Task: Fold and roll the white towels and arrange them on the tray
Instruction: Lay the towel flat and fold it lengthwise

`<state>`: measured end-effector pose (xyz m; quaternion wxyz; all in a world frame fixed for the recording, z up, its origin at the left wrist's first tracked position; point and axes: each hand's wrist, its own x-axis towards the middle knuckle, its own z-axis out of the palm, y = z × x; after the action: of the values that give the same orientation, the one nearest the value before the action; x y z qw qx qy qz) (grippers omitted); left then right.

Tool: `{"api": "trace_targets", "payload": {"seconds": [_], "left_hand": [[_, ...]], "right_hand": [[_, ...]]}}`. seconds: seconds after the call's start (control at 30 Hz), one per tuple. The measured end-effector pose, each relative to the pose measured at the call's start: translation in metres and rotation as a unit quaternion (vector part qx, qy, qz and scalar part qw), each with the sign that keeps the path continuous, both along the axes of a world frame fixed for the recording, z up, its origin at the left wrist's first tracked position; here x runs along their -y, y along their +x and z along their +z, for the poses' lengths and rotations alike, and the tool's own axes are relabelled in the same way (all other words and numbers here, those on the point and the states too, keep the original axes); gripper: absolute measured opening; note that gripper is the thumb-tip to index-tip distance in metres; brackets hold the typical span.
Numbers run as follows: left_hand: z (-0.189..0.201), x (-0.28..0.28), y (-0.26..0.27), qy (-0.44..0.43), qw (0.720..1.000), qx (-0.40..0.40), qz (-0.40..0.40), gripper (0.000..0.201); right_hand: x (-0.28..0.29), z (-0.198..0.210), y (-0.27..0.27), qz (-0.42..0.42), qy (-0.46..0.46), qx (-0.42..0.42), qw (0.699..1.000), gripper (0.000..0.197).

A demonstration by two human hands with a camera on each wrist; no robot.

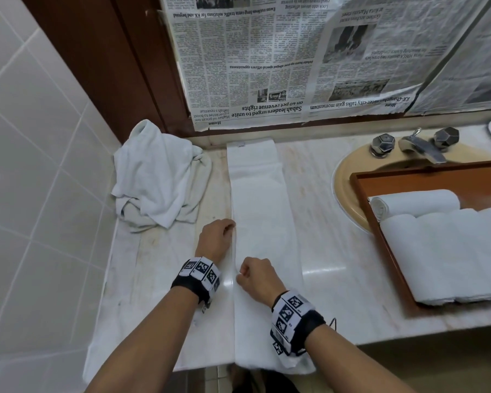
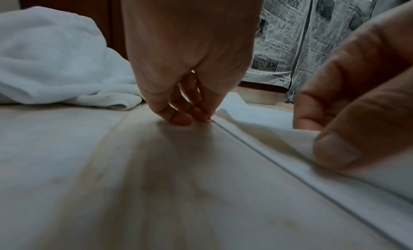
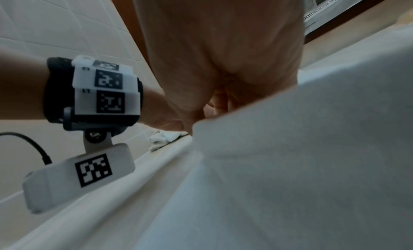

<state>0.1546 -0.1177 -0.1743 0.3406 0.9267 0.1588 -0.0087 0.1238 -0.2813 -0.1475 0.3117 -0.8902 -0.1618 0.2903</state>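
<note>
Head view: flat terry towel (image 1: 262,211), glossy marble counter (image 1: 323,251)

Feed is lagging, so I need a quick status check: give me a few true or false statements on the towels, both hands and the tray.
1. Both hands pinch the left edge of the long folded towel. True: left hand, right hand.
2. The tray holds no towels. False: rolled towels already lie in it.
3. A crumpled towel lies left of the folded one. True.
4. The tray sits on the floor. False: it rests on the counter, partly over the sink.
5. The folded towel is already rolled. False: it lies flat.
</note>
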Motion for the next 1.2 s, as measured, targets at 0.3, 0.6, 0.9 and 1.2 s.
{"api": "trace_targets", "payload": {"seconds": [0.3,0.6,0.9,1.2], "left_hand": [[-0.005,0.014,-0.013,-0.029,0.999,-0.004,0.024,0.044],[0.003,0.017,-0.013,-0.097,0.988,0.033,0.117,0.016],[0.004,0.019,0.003,-0.079,0.988,-0.009,0.131,0.026],[-0.018,0.036,0.027,0.184,0.974,-0.116,-0.06,0.053]], "right_hand": [[-0.002,-0.011,-0.009,0.058,0.007,0.057,0.997,0.017],[0.004,-0.004,-0.007,0.102,-0.017,0.021,0.994,0.027],[0.043,-0.015,0.054,0.081,0.014,0.24,0.967,0.048],[0.021,-0.041,0.114,0.202,-0.156,0.217,0.942,0.067]]}}
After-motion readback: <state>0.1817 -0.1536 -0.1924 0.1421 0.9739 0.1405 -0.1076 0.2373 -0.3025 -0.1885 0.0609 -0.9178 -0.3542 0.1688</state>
